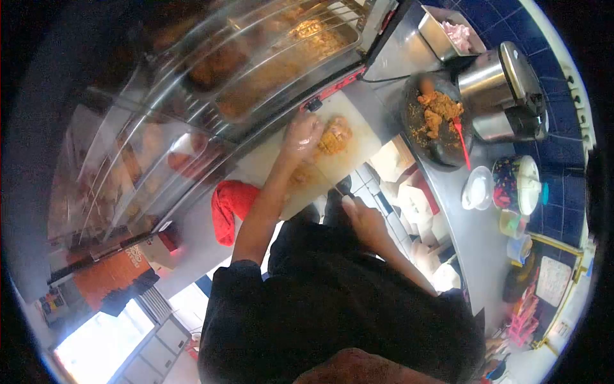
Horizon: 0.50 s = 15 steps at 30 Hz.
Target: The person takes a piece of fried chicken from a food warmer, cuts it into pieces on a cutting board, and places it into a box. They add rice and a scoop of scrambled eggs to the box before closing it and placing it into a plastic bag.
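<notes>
Head camera view: at the centre of the frame, the right hand (pixel 364 221) is closed around the dark handle of a knife (pixel 344 187), whose blade reaches left over a pale cutting board (pixel 362 152). The left hand (pixel 303 133) is curled above the board, just beside a piece of orange-brown food (pixel 335 136); whether its fingers grip anything I cannot tell. The food lies on the board's upper half, near the centre top of the frame.

The step in hand looks like cutting this food; a further stroke would call for steadying the piece with the left hand, fingers tucked clear of the edge.

A red cloth (pixel 230 205) lies left of the left forearm. At upper right, a dark round dish (pixel 446 152) holds more browned food and a red utensil (pixel 462 143).

As for writing, the brown box (pixel 109 281) at lower left bears lettering too blurred to read surely, and the white sign (pixel 554 281) at lower right has lines too small to make out. No brand is legible.
</notes>
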Each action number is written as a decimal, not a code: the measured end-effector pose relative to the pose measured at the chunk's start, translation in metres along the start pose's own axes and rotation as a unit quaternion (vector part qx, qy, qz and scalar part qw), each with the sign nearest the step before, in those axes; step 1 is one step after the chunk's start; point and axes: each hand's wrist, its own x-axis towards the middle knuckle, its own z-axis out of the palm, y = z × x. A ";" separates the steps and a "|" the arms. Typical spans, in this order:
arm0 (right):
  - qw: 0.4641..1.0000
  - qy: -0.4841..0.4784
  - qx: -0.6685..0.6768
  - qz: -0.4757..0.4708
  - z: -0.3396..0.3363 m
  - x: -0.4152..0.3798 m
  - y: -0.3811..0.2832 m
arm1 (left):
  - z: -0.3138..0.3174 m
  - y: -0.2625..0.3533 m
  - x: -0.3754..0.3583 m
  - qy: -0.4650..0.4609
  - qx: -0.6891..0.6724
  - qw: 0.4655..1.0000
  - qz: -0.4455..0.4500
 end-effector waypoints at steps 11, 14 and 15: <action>0.999 0.016 -0.028 0.004 0.022 0.024 0.003 | 0.049 -0.060 -0.004 -0.080 0.077 0.993 0.050; 0.996 0.025 -0.086 -0.002 0.006 0.022 0.007 | 0.022 -0.041 0.003 0.011 -0.002 0.996 0.089; 0.993 0.023 -0.115 -0.007 -0.009 0.023 0.001 | 0.010 -0.030 -0.001 0.056 -0.062 0.996 0.041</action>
